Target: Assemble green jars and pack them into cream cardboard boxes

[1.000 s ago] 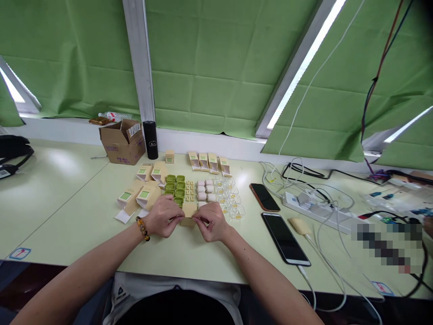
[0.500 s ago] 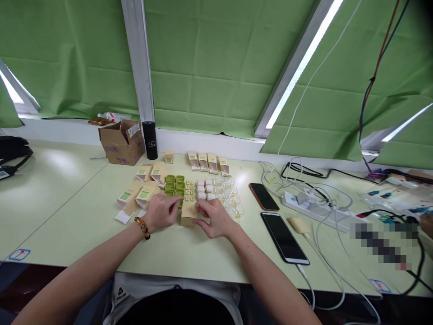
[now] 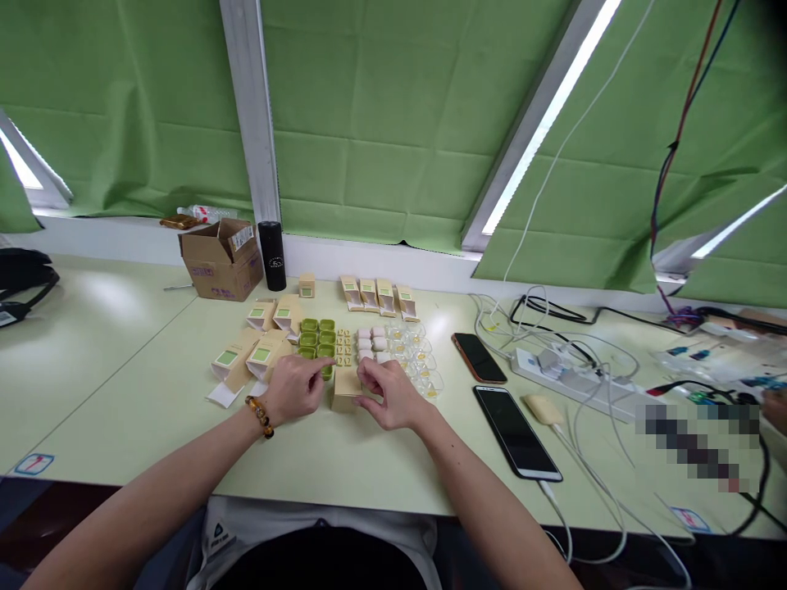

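Observation:
A small tan paper box [image 3: 346, 392] stands on the table in front of me. At its right side is my right hand [image 3: 393, 395], with thumb and curled fingers closed on its edge. My left hand [image 3: 298, 388] has its fingers curled in just left of the box. One fingertip reaches towards the box's back left corner, and nothing shows in that hand. Behind the box are green square trays [image 3: 309, 338], tiny yellow pieces [image 3: 343, 348], pale pink and white rounded pieces [image 3: 372, 343] and clear plastic covers [image 3: 418, 356], several of each.
Opened paper boxes [image 3: 229, 357] lie left, and more cartons [image 3: 386, 297] stand behind. A cardboard box [image 3: 225, 266] and black tumbler [image 3: 272, 256] are at the back. Two phones [image 3: 516, 432], a power strip [image 3: 578, 383] and tangled cables occupy the right. Another person's hand shows at far right.
The small paper box has shifted slightly right, with my right hand still at its side. My left hand stays nearly in place, now slightly apart from the box.

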Available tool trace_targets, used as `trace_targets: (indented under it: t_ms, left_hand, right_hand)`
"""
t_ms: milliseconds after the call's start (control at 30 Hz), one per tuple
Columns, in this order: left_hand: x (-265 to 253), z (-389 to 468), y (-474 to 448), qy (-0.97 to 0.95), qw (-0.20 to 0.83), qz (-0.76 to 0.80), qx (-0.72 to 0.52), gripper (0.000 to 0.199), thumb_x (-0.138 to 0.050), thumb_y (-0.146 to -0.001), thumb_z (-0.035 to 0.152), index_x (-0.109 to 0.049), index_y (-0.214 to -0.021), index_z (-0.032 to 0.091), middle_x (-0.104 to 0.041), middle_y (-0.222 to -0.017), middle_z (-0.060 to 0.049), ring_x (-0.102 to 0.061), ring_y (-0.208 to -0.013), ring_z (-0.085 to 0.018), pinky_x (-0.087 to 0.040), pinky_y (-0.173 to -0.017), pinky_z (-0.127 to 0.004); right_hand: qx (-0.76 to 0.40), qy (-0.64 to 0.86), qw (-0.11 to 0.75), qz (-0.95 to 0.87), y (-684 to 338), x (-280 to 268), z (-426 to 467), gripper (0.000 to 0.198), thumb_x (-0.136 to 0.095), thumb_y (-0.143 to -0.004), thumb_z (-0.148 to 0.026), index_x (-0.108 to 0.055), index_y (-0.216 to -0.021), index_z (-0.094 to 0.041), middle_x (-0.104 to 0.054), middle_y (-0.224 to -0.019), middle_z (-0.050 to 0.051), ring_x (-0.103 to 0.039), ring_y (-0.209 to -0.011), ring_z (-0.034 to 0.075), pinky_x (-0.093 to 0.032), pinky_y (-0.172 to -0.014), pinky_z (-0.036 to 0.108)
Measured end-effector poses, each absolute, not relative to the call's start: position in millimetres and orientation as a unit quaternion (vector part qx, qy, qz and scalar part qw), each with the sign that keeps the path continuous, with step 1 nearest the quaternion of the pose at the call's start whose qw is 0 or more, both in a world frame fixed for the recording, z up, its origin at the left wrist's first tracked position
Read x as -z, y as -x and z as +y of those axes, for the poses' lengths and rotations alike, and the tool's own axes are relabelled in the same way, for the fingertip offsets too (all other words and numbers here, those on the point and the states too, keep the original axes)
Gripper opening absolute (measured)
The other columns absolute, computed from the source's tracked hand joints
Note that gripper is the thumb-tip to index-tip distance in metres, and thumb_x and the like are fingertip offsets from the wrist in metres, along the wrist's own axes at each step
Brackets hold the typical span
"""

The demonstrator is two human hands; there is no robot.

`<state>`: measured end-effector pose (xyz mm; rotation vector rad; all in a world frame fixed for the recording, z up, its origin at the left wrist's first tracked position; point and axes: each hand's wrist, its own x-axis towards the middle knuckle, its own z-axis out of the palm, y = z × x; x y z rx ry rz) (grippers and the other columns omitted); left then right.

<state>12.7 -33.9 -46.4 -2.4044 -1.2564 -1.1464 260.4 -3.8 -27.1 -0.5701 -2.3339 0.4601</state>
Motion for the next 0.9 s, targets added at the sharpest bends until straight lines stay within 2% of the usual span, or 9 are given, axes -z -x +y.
trace_targets:
  t_ms: [100,200,300,433,600,700,800,900]
  left_hand:
    - [46.4,-34.1,-13.0,0.816,0.088,-0.422,0.384,0.026,-0.054,-0.078,0.01,-0.074,-0.092,0.021,-0.06,-0.052,0.002,-0.055,-0.047,-0.016,-0.035,-0.052,-0.029]
    - [44.6,-34.2,-13.2,0.807,0.079,-0.426,0.402,0.015,-0.055,-0.079,0.011,-0.065,-0.076,0.021,-0.059,-0.053,0.001,-0.054,-0.049,-0.016,-0.035,-0.053,-0.029]
    - [42.3,-34.3,-14.5,0.807,0.063,-0.42,0.411,0.014,-0.055,-0.082,0.011,-0.064,-0.084,0.021,-0.058,-0.055,0.002,-0.052,-0.049,-0.016,-0.04,-0.061,-0.032]
    - [41.3,-34.9,-17.6,0.837,0.021,-0.381,0.391,0.027,-0.052,-0.086,0.007,-0.065,-0.107,0.02,-0.07,-0.078,-0.002,-0.061,-0.067,-0.018,-0.045,-0.08,-0.039]
    - [39.7,-37.7,-18.4,0.837,-0.008,-0.348,0.422,0.017,-0.051,-0.085,0.006,-0.057,-0.089,0.021,-0.066,-0.078,-0.003,-0.059,-0.071,-0.019,-0.044,-0.083,-0.041]
    - [36.7,-40.0,-17.8,0.835,-0.014,-0.361,0.416,0.027,-0.053,-0.087,0.009,-0.06,-0.111,0.021,-0.072,-0.103,-0.009,-0.066,-0.097,-0.026,-0.043,-0.095,-0.047]
    - [34.7,-41.5,-18.5,0.857,-0.044,-0.368,0.357,0.052,-0.057,-0.09,0.015,-0.049,-0.14,0.023,-0.063,-0.14,-0.015,-0.057,-0.132,-0.033,-0.035,-0.112,-0.054]
    - [34.3,-42.5,-21.1,0.879,-0.086,-0.367,0.294,0.064,-0.061,-0.09,0.018,-0.04,-0.15,0.026,-0.057,-0.15,-0.014,-0.051,-0.14,-0.034,-0.031,-0.117,-0.057]
  right_hand:
    - [-0.164,0.219,0.336,-0.901,-259.9,27.2,-2.9,0.026,-0.058,-0.07,-0.014,-0.039,-0.085,-0.026,-0.037,-0.062,-0.009,-0.029,-0.051,0.011,-0.024,-0.054,0.026]
    - [-0.171,0.221,0.373,-0.885,-259.9,29.8,-0.8,0.028,-0.053,-0.063,-0.012,-0.037,-0.081,-0.026,-0.035,-0.061,-0.009,-0.028,-0.05,0.011,-0.024,-0.052,0.026]
    - [-0.159,0.236,0.409,-0.867,-260.5,32.9,1.9,0.027,-0.052,-0.062,-0.012,-0.036,-0.079,-0.026,-0.035,-0.06,-0.009,-0.028,-0.049,0.011,-0.025,-0.052,0.026]
    - [-0.138,0.248,0.426,-0.859,-259.3,36.1,4.6,0.025,-0.052,-0.063,-0.011,-0.036,-0.077,-0.026,-0.036,-0.058,-0.009,-0.031,-0.048,0.011,-0.025,-0.052,0.026]
    - [-0.164,0.279,0.432,-0.842,-254.8,41.2,6.0,0.021,-0.052,-0.068,-0.012,-0.039,-0.078,-0.025,-0.043,-0.059,-0.008,-0.036,-0.048,0.011,-0.029,-0.052,0.025]
    - [-0.176,0.312,0.465,-0.809,-253.9,44.6,8.2,0.02,-0.053,-0.071,-0.013,-0.04,-0.077,-0.026,-0.045,-0.059,-0.008,-0.039,-0.048,0.011,-0.031,-0.051,0.024]
    - [-0.188,0.333,0.495,-0.78,-253.8,46.4,9.9,0.02,-0.054,-0.072,-0.013,-0.039,-0.076,-0.026,-0.043,-0.058,-0.008,-0.04,-0.047,0.011,-0.03,-0.049,0.024]
    - [-0.171,0.332,0.525,-0.764,-253.1,47.1,9.9,0.019,-0.053,-0.073,-0.013,-0.04,-0.076,-0.026,-0.042,-0.059,-0.008,-0.039,-0.047,0.01,-0.031,-0.048,0.024]
